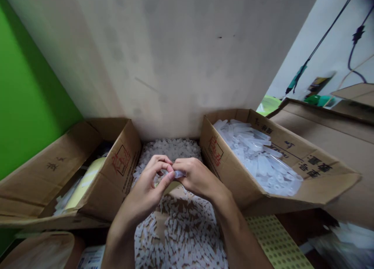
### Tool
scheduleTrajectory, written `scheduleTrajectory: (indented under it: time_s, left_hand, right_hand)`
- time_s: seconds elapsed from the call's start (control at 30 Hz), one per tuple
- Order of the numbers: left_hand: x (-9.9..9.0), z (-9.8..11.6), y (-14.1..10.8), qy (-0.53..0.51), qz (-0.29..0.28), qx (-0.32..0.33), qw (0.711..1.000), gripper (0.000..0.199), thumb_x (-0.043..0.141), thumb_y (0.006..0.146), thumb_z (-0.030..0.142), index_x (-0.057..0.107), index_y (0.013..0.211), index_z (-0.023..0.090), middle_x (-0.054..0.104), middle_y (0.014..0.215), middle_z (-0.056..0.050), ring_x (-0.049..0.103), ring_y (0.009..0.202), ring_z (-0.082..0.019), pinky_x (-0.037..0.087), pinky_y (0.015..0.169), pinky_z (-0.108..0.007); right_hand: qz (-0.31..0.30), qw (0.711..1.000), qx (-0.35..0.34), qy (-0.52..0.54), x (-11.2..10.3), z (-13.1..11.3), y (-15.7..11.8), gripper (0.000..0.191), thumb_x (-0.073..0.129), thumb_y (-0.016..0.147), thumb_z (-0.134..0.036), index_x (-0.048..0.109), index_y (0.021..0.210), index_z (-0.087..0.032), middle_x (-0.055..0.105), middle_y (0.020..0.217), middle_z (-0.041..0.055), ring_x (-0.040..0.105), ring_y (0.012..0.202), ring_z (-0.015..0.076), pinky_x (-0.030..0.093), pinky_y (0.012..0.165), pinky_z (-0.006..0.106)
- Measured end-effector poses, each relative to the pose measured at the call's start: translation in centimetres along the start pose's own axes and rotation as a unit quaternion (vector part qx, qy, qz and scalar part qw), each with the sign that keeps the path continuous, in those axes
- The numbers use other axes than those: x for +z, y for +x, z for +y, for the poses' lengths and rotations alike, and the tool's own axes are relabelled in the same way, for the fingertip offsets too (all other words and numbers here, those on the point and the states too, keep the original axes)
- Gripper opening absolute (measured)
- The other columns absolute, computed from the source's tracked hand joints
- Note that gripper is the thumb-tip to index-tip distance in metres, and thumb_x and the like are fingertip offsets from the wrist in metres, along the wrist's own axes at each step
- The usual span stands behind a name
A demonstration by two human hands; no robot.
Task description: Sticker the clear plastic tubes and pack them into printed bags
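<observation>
My two hands meet in the middle, above a spread of small translucent plastic pieces. My right hand is closed around a clear plastic tube, with part of the tube showing between the fingers. Thumb and fingers of my left hand pinch together at the tube's left end. Whether a second small piece sits in that pinch is hidden by the fingers. More small translucent pieces are heaped behind my hands, against the pale panel.
An open cardboard box on the right holds many translucent tubes. On the left, another cardboard box contains a pale yellow roll. A yellow dotted sheet lies below right. The pale panel rises behind; cables hang at right.
</observation>
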State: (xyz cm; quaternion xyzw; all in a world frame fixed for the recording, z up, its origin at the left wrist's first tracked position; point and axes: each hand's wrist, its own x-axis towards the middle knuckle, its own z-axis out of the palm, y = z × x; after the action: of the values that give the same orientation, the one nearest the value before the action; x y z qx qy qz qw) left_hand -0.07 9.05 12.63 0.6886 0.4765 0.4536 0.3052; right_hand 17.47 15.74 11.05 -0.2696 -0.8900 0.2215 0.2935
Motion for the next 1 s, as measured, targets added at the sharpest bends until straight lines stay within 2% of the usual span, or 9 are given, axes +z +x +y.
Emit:
scheduleTrajectory:
  time_s: [0.3,0.63,0.77,0.9,1.0]
  left_hand:
    - [-0.3,0.1,0.1,-0.003,-0.012,-0.008,1.000,0.016,0.057,0.097,0.030,0.062,0.085,0.020,0.056,0.111,-0.007,0.058,0.110,-0.020,0.043,0.102,-0.031]
    - [-0.1,-0.4,0.1,0.014,0.000,0.005,1.000,0.013,0.057,0.097,0.028,0.060,0.088,0.021,0.057,0.111,-0.007,0.058,0.110,-0.020,0.043,0.099,-0.031]
    - [0.1,-0.4,0.0,0.025,0.001,0.005,1.000,0.013,0.056,0.098,0.028,0.060,0.088,0.021,0.056,0.112,-0.006,0.057,0.110,-0.020,0.042,0.099,-0.031]
    - [0.6,-0.3,0.1,0.010,0.022,0.001,1.000,0.005,0.059,0.096,0.027,0.059,0.096,0.022,0.057,0.111,-0.006,0.058,0.107,-0.020,0.045,0.092,-0.030]
    - [0.9,-0.3,0.2,-0.016,0.043,-0.015,0.999,0.014,0.062,0.095,0.031,0.059,0.106,0.022,0.060,0.109,-0.005,0.060,0.104,-0.020,0.047,0.087,-0.029]
  right_hand:
    - [-0.008,1.000,0.002,0.017,0.2,-0.4,0.1,0.018,0.067,0.092,-0.005,0.069,0.078,-0.017,0.065,0.078,0.0011,0.059,0.072,0.0149,0.037,0.067,0.024]
    - [-0.003,1.000,-0.001,0.011,0.2,-0.2,0.1,0.019,0.067,0.088,-0.001,0.069,0.077,-0.017,0.064,0.076,0.0004,0.058,0.071,0.0148,0.035,0.066,0.025]
    - [0.001,0.999,-0.010,0.039,0.2,-0.2,0.1,0.022,0.066,0.087,0.002,0.066,0.074,-0.016,0.062,0.073,-0.0009,0.055,0.069,0.0137,0.035,0.065,0.024]
    - [0.007,0.996,-0.008,0.087,0.1,-0.2,0.1,0.027,0.065,0.086,0.005,0.061,0.068,-0.016,0.060,0.070,-0.0021,0.054,0.067,0.0129,0.036,0.064,0.024]
    - [0.025,0.994,-0.004,0.109,-0.2,-0.3,0.1,0.029,0.066,0.086,0.003,0.061,0.066,-0.016,0.060,0.069,-0.0024,0.055,0.066,0.0128,0.036,0.064,0.024]
